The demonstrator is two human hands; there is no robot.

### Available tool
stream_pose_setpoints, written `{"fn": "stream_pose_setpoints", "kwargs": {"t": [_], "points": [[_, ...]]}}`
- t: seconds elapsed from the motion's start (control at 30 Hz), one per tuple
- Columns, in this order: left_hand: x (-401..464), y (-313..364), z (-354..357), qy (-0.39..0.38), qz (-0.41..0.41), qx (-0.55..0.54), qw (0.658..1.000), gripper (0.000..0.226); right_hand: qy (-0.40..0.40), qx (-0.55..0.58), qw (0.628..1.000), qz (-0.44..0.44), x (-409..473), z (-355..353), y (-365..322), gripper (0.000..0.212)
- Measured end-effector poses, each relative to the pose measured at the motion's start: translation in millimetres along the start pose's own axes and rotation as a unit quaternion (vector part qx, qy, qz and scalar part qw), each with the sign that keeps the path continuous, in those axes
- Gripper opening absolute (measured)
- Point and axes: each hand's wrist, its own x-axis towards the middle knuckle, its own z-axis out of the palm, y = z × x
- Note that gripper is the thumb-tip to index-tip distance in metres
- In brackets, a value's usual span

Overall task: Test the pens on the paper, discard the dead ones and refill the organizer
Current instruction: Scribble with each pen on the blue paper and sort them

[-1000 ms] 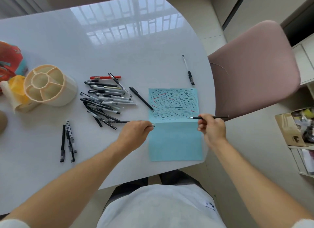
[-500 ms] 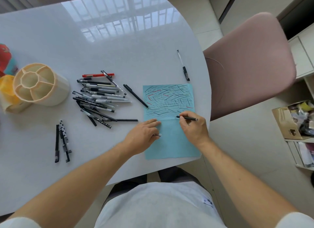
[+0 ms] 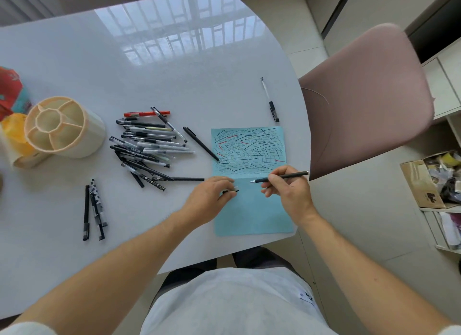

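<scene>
While the left hand (image 3: 209,197) pinched a pen cap (image 3: 230,191) and steadied the blue paper (image 3: 252,210), the right hand (image 3: 289,192) gripped the uncapped black pen (image 3: 282,177), tip poised for testing.

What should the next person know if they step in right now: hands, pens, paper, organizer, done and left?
Right hand grips a black pen, uncapped tip over the blue paper's fold.
Left hand rests on the paper's left edge and holds a small dark piece, probably the cap.
The paper's upper half is covered in test strokes; the lower half is blank.
Pen pile lies left of the paper, three pens apart nearer the table edge, one pen beyond the paper.
Organizer holds no pens.
Left: finish testing, sort out the dead ones, refill the organizer.
</scene>
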Motion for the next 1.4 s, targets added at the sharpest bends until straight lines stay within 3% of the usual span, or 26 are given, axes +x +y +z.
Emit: {"fn": "stream_pose_setpoints", "kwargs": {"t": [0.57,0.73,0.83,0.97,1.07,1.23,1.3,1.4], "points": [[-13,17,-25,-0.016,0.0,-0.016,1.0,0.015,-0.091,-0.012,0.995,0.047,-10,52,7,0.011],[-34,0,-34,0.053,-0.109,-0.107,0.987,0.013,-0.18,-0.066,0.98,0.051,14,84,-6,0.008],[-43,-20,-45,0.142,-0.226,-0.205,0.942,0.012,-0.147,-0.151,0.978,0.005,41,107,-16,0.013],[-75,-65,-63,0.236,-0.331,-0.171,0.898,0.016,-0.036,-0.378,0.914,-0.143,81,132,-20,0.014],[-102,-96,-73,0.272,-0.377,-0.125,0.876,0.027,-0.057,-0.467,0.865,-0.175,106,151,-20,0.023],[-130,-132,-83,0.286,-0.432,-0.064,0.853,0.017,-0.078,-0.608,0.771,-0.175,125,176,-16,0.026],[-136,-143,-86,0.278,-0.447,-0.05,0.849,0.014,-0.07,-0.622,0.765,-0.156,126,183,-16,0.026],[-140,-155,-87,0.253,-0.461,-0.01,0.85,0.018,-0.056,-0.585,0.797,-0.138,119,182,-19,0.022]]}}
